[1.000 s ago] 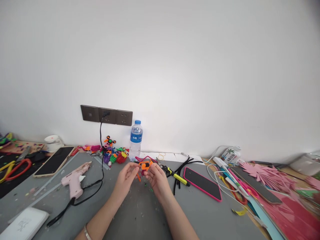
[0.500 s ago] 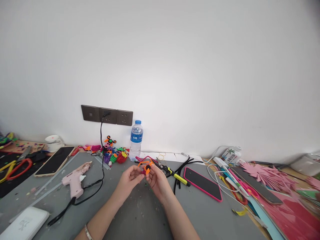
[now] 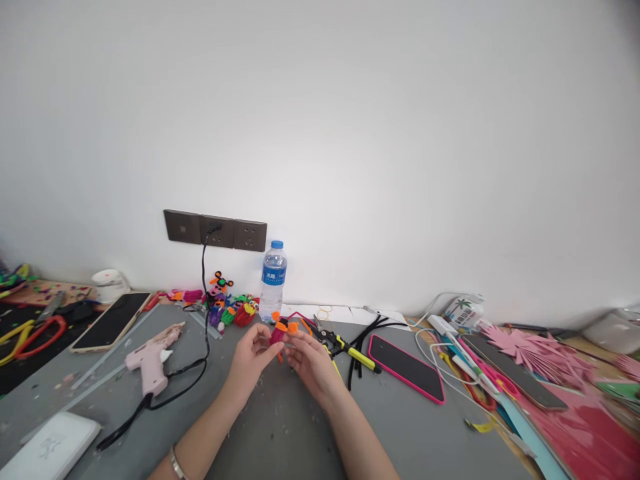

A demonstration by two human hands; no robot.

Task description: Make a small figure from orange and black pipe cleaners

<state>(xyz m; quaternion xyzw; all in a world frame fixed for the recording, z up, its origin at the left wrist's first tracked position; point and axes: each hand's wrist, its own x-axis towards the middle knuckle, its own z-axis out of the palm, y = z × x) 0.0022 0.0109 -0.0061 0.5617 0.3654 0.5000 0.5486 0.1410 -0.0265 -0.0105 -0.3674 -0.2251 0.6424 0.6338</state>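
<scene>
Between my hands is a small pipe-cleaner figure (image 3: pixel 280 331), magenta with orange rounds at the top and a black band. My left hand (image 3: pixel 254 353) pinches its magenta part from the left. The thumb and fingertips of my right hand (image 3: pixel 311 360) are closed at its right side, near one orange round. An orange end hangs below the figure. Just beyond my right hand lie pliers with yellow-and-black handles (image 3: pixel 357 353) and black pipe cleaners (image 3: pixel 367 330).
A pink glue gun (image 3: pixel 150 360) with its cord lies left. Behind stand a water bottle (image 3: pixel 273 283) and several finished pipe-cleaner figures (image 3: pixel 235 309). A pink-cased phone (image 3: pixel 406 369) lies right, beside pink papers (image 3: pixel 580 427). A white box (image 3: pixel 50 447) sits at front left.
The figure has been turned upright between my fingers, so its magenta body and orange rounds now show. My right fingers have shifted slightly and straightened.
</scene>
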